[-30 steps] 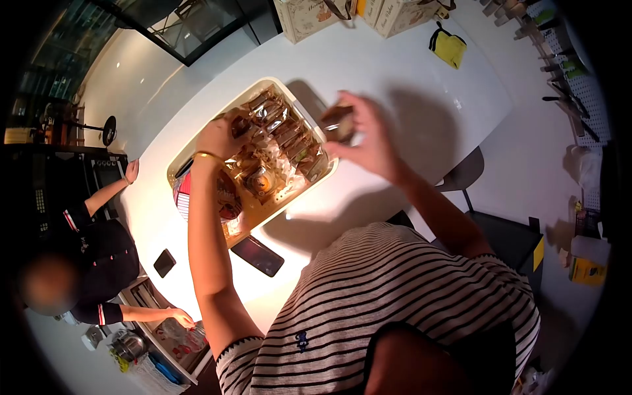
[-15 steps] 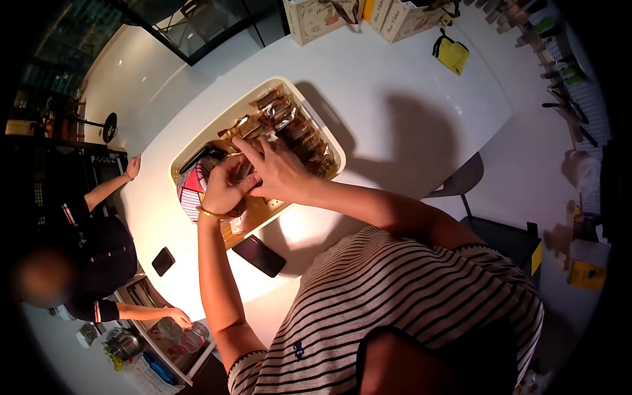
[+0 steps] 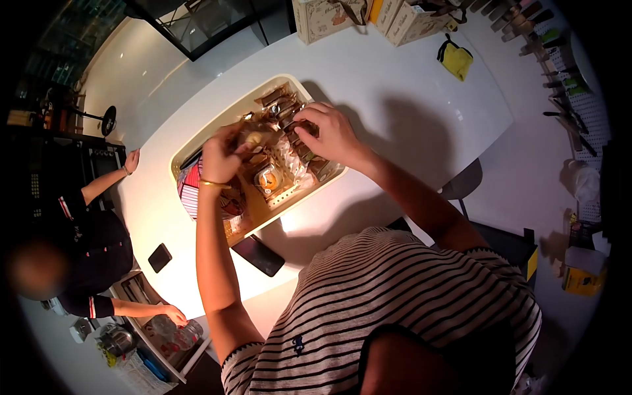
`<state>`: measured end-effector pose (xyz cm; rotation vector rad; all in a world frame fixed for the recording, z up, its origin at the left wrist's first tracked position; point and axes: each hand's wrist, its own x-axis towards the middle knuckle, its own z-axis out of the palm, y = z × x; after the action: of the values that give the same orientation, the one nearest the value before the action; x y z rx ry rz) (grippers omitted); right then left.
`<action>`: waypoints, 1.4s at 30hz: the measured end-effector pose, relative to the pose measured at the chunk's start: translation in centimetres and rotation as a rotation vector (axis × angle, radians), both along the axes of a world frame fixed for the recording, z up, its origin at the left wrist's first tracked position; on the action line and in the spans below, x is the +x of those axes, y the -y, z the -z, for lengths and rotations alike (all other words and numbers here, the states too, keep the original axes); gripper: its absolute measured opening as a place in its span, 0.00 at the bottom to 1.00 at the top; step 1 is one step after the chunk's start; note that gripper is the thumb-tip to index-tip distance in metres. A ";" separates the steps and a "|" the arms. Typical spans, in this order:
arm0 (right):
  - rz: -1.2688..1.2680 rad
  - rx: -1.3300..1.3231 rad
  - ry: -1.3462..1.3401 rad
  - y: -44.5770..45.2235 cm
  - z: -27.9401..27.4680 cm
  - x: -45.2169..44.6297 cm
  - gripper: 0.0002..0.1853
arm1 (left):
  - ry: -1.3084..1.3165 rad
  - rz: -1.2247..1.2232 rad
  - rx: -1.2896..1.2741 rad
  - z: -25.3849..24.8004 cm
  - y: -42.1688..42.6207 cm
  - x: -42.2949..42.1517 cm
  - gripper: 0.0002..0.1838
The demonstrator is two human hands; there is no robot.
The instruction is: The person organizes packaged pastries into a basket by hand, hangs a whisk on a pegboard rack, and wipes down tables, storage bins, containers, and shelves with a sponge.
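Note:
A cream plastic basket (image 3: 324, 172) lies on the white table, holding rows of wrapped snack packets (image 3: 273, 97). Over its middle, my left hand (image 3: 222, 157) is closed on a clear-wrapped snack (image 3: 255, 138), yellowish and blurred. My right hand (image 3: 331, 133) has its fingers curled round a brown-wrapped packet (image 3: 303, 125) at the basket's right side. Between my hands sits a clear packet with a round orange item (image 3: 268, 180). Red-and-white striped cloth (image 3: 189, 197) fills the left end, partly behind my left forearm.
A dark phone (image 3: 260, 255) lies by the basket's near edge, and a smaller dark item (image 3: 159, 258) farther left. Printed boxes (image 3: 329, 20) and a yellow pouch (image 3: 455, 60) are at the back. A person (image 3: 99, 224) stands at left, one hand on the table.
My hands have moved apart: the right went right and up to the row of packets, the left slightly up. The orange-centred packet between them has come into view.

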<state>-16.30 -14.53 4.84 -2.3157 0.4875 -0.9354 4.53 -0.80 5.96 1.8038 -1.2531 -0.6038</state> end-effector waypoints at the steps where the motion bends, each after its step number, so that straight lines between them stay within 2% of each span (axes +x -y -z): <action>1: -0.002 0.010 0.003 -0.6 -0.2 0.2 0.11 | -0.328 -0.113 0.030 -1.4 -1.4 0.7 0.14; 2: -0.057 0.231 0.009 -1.2 -0.6 0.7 0.11 | -0.320 -0.095 0.048 -2.5 -2.3 0.8 0.12; 3: -0.124 0.451 0.016 -1.7 -0.9 1.4 0.11 | -0.456 -0.141 0.035 -3.3 -3.0 0.2 0.11; 4: -0.124 0.452 0.016 -1.7 -1.0 1.7 0.11 | -0.601 -0.174 0.022 -3.6 -3.1 -0.4 0.10; 6: -0.089 0.078 -0.012 -1.5 -1.2 2.7 0.12 | -0.599 -0.192 0.027 -3.5 -4.0 -0.4 0.10; 8: -0.085 0.078 -0.054 -0.9 -0.5 3.7 0.14 | -0.605 -0.194 0.042 -3.4 -4.2 -0.3 0.10; 10: -0.061 -0.350 -0.132 0.7 -0.2 6.1 0.15 | -0.351 -0.208 0.067 -3.6 -4.7 0.2 0.09; 11: -0.061 -0.353 -0.133 1.5 0.0 7.0 0.15 | -0.374 -0.220 -0.023 -2.4 -4.6 0.8 0.13; 13: -0.192 -0.355 -0.366 2.7 -0.2 8.7 0.11 | -0.338 -0.245 -0.084 -2.2 -4.1 0.2 0.15; 15: -0.223 -0.384 -0.444 3.3 -0.3 9.8 0.11 | -0.351 -0.262 -0.214 -0.1 -2.5 -1.2 0.21; 16: -0.235 -0.406 -0.530 3.7 -0.5 9.9 0.11 | -0.247 -0.225 -0.193 0.7 -2.5 -0.5 0.22; 18: -0.288 -0.392 -0.533 4.8 -0.6 10.2 0.11 | -0.108 -0.154 -0.193 2.7 -1.0 -1.7 0.24; 20: -0.397 -0.182 -0.485 5.8 -0.6 10.4 0.11 | 0.252 -0.112 -0.177 2.7 -0.7 -1.9 0.23; 21: -0.441 -0.142 -0.586 6.7 -0.6 11.0 0.10 | 0.542 -0.056 -0.203 2.6 -0.1 -2.2 0.23; 22: -0.441 -0.142 -0.585 6.6 -0.2 11.2 0.10 | 0.542 -0.056 -0.202 2.2 -0.2 -2.4 0.23; 24: -0.435 -0.163 -0.543 6.9 0.2 11.1 0.09 | 0.619 -0.056 0.129 1.5 0.0 -2.7 0.24; 26: -0.422 -0.186 -0.503 6.7 0.3 10.9 0.09 | 0.654 -0.051 0.087 0.8 0.3 -2.7 0.24; 28: -0.410 -0.202 -0.465 6.4 0.3 10.5 0.09 | 0.750 -0.068 0.346 0.2 0.9 -2.7 0.15; 29: -0.411 -0.234 -0.447 6.3 0.3 10.3 0.09 | 0.750 -0.065 0.351 0.5 1.3 -2.6 0.15; 32: -0.411 -0.274 -0.421 6.1 0.5 10.1 0.08 | 0.811 0.189 0.361 1.9 3.1 -2.6 0.12; 34: -0.407 -0.285 -0.415 6.1 0.7 10.1 0.08 | 0.788 0.195 0.358 2.0 3.9 -2.9 0.13; 36: -0.379 -0.327 -0.397 6.1 1.1 10.1 0.06 | 0.697 0.189 0.163 2.6 3.8 -2.6 0.15; 37: -0.377 -0.328 -0.395 6.1 1.4 10.1 0.06 | 0.630 0.160 0.044 2.7 3.2 -2.6 0.17; 38: -0.350 -0.319 -0.385 6.1 1.6 10.1 0.07 | 0.635 0.163 0.045 2.9 2.8 -2.8 0.17; 40: -0.322 -0.306 -0.370 5.9 1.6 10.0 0.08 | 0.304 -0.087 0.013 3.1 1.9 -3.3 0.19; 41: -0.289 -0.305 -0.357 5.7 1.7 9.8 0.09 | 0.430 -0.159 -0.017 4.0 1.6 -3.4 0.21; 42: -0.260 -0.307 -0.343 5.4 1.5 9.5 0.10 | 0.433 -0.163 -0.014 4.9 1.5 -3.7 0.21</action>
<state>-6.76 -19.90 3.29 -2.7542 0.1749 -0.5176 0.80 -2.27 1.06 2.0694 -1.3630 -0.1122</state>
